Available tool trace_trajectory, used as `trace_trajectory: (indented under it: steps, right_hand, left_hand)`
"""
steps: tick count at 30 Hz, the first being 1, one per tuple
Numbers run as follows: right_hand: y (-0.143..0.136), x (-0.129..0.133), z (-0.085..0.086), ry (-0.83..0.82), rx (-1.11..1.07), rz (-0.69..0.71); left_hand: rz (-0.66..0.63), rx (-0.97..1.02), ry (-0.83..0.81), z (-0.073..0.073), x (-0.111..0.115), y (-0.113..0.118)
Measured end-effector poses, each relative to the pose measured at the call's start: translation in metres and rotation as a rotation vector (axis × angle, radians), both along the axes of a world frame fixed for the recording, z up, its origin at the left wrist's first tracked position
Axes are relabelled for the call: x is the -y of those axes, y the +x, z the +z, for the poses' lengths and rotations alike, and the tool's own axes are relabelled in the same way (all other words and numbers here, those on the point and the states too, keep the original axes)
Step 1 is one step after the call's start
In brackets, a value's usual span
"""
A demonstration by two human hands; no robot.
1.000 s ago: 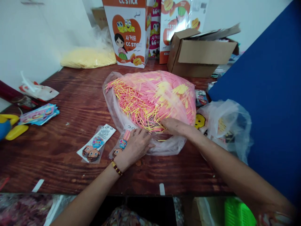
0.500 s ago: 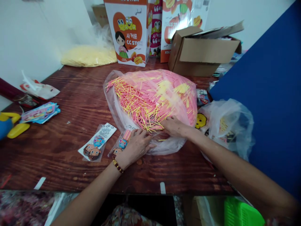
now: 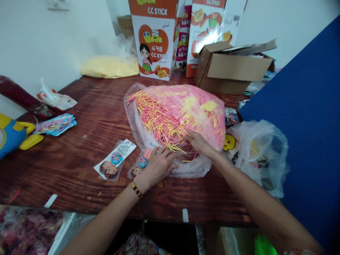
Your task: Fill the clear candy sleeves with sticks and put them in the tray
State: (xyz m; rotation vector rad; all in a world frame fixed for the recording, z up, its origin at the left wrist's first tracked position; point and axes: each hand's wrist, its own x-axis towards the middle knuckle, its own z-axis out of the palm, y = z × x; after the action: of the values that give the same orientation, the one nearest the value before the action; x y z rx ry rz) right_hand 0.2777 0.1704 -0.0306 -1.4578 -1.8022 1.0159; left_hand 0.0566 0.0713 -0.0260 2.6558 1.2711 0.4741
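A clear plastic bag (image 3: 191,171) lies with its mouth toward me, full of thin pink and yellow sticks (image 3: 159,117). My right hand (image 3: 198,142) reaches into the mouth, its bent fingertips closed at the near edge of the sticks. My left hand (image 3: 158,163) lies palm down at the bag's left front edge, fingers stretched out. It partly covers a small printed packet (image 3: 143,162) with pink sticks showing in it. Left of that lies a second printed packet (image 3: 114,161) with a white card strip.
Behind the bag stand a printed carton (image 3: 155,42) and an open cardboard box (image 3: 233,71). A knotted plastic bag (image 3: 265,152) sits at the right beside a blue panel (image 3: 305,124). Printed sachets (image 3: 57,124) and a tissue pack (image 3: 57,99) lie at the left.
The view has shifted, so everything sits a little lower and further right. My right hand's fingertips have drawn closer together at the sticks; my left hand stays by the packet.
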Motion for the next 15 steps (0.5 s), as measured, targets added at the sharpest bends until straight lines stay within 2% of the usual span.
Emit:
trace_trajectory:
  steps: [5, 8, 11, 15]
  right_hand:
    - [-0.013, 0.006, 0.01, 0.009, -0.364, -0.116]
    - [-0.024, 0.019, 0.004, -0.027, -0.46, -0.158]
    - [-0.033, 0.03, -0.011, -0.056, -0.417, -0.162]
    - [-0.034, 0.029, -0.026, 0.001, -0.353, -0.195]
  left_hand:
    - [0.022, 0.147, 0.059, 0.013, 0.015, -0.012]
    - [0.106, 0.217, 0.098, 0.018, 0.021, -0.034]
    - [0.289, 0.29, 0.08, 0.016, 0.018, -0.07]
    - [0.593, 0.322, 0.004, 0.003, 0.006, -0.124]
